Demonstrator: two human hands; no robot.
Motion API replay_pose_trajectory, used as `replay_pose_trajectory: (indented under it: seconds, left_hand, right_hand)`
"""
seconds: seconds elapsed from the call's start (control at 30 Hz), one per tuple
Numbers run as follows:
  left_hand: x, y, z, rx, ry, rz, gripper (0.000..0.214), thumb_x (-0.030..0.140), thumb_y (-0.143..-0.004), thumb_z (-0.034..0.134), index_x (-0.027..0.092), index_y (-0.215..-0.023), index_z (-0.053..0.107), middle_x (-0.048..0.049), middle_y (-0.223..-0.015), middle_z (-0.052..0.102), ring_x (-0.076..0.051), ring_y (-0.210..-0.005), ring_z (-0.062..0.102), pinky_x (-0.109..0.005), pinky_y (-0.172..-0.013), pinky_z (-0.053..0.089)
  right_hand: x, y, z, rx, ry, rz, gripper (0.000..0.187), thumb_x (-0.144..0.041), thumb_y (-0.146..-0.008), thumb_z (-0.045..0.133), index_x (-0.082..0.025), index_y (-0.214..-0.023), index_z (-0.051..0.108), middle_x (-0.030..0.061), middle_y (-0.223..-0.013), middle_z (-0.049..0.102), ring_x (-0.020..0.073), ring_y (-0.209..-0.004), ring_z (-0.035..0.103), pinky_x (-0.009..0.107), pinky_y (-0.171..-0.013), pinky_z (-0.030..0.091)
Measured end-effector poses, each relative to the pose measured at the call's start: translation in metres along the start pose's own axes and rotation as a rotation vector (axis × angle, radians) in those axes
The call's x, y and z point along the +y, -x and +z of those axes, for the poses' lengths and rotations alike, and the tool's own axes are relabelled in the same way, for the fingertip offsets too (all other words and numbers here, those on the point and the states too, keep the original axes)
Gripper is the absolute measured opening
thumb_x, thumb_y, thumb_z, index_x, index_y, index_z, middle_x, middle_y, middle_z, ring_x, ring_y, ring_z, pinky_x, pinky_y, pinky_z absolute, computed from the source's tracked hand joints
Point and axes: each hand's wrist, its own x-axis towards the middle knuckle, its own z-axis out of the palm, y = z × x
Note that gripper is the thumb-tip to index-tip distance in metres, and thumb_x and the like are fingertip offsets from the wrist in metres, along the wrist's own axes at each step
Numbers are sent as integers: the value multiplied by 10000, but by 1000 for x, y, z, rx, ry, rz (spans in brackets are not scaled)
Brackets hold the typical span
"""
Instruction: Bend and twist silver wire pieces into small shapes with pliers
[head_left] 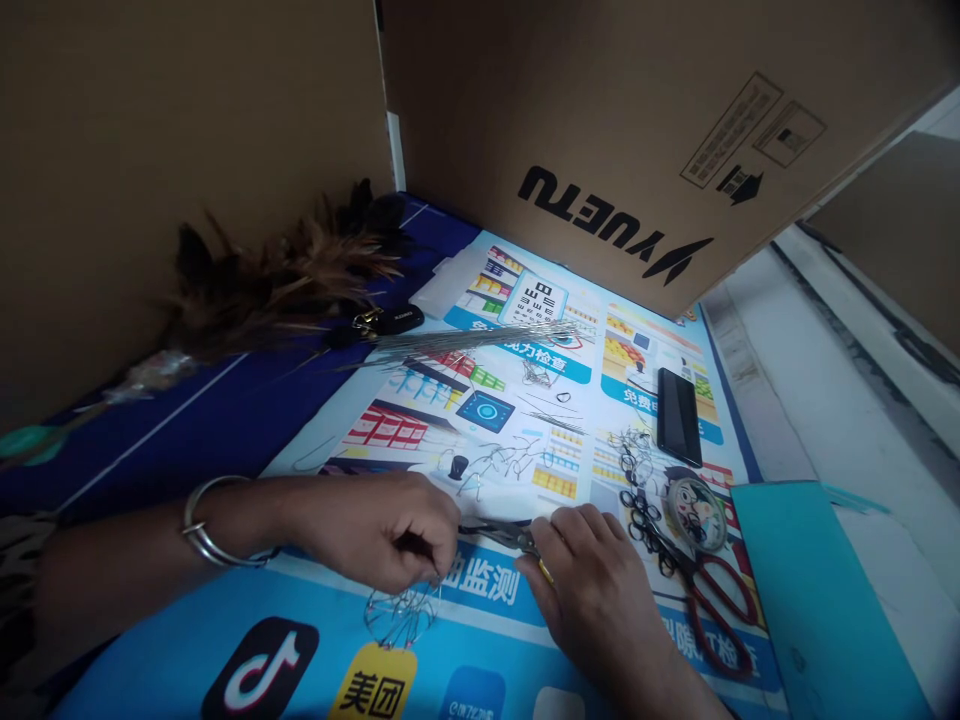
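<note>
My left hand (382, 530), with a silver bangle on the wrist, is closed in a pinch on a tangled ball of thin wire (403, 612) that hangs below the fingers. My right hand (592, 570) is wrapped round a pair of pliers (504, 534); a bit of yellow handle shows at the thumb. The plier jaws point left and reach to the left fist, where their tips are partly hidden. I cannot tell whether they grip the wire. Bent wire pieces (506, 460) lie scattered beyond the hands, near a small black spool-like object (458, 467).
A bundle of straight wires (480, 340) lies farther back. On the right are red-handled scissors (720, 610), a round tin (696, 512), a black phone (679, 417) and a teal folder (825, 600). Feathers (292, 270) lie left; cardboard walls (600, 120) stand behind.
</note>
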Motion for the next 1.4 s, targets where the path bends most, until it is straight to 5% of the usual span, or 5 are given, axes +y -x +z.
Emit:
replay_pose_trajectory:
  seconds: [0.27, 0.5, 0.87, 1.1, 1.4]
  left_hand:
    - [0, 1, 1, -13, -24, -13, 299, -46, -627, 487, 192, -760, 608, 0, -697, 617, -123, -627, 562, -185, -579, 394]
    - [3, -2, -1, -3, 18, 5, 306, -58, -595, 443, 187, -707, 588, 7, -646, 604, -118, -574, 534, -189, -557, 387]
    - [2, -2, -2, -45, -34, -19, 271, -59, -621, 444, 178, -695, 553, 6, -667, 602, -113, -622, 538, -190, -612, 400]
    - [0, -1, -1, -10, -26, -15, 243, -30, -679, 478, 172, -753, 590, -5, -698, 596, -110, -628, 536, -186, -585, 388]
    - [-1, -1, -4, 80, 110, -105, 183, 30, -755, 509, 162, -805, 625, -39, -830, 587, -138, -782, 552, -203, -707, 434]
  right_hand:
    - [0, -3, 3, -66, 1, 17, 120, -294, -837, 579, -189, -896, 568, 44, -846, 550, 192, -809, 489, 313, -674, 356]
    - [-2, -11, 4, -2, 108, -47, 118, -283, -844, 570, -186, -911, 562, 50, -826, 547, 198, -793, 487, 326, -668, 342]
    - [-9, -12, 4, 4, 291, -164, 204, -92, -806, 514, -165, -993, 544, 55, -814, 545, 189, -724, 455, 334, -611, 330]
    - [2, -10, 16, -5, 130, -70, 85, -273, -862, 557, -189, -868, 555, 29, -780, 544, 176, -729, 482, 313, -602, 324]
    - [14, -2, 8, 185, 240, -39, 163, -279, -890, 517, -171, -1001, 568, 45, -804, 559, 178, -755, 483, 319, -625, 313]
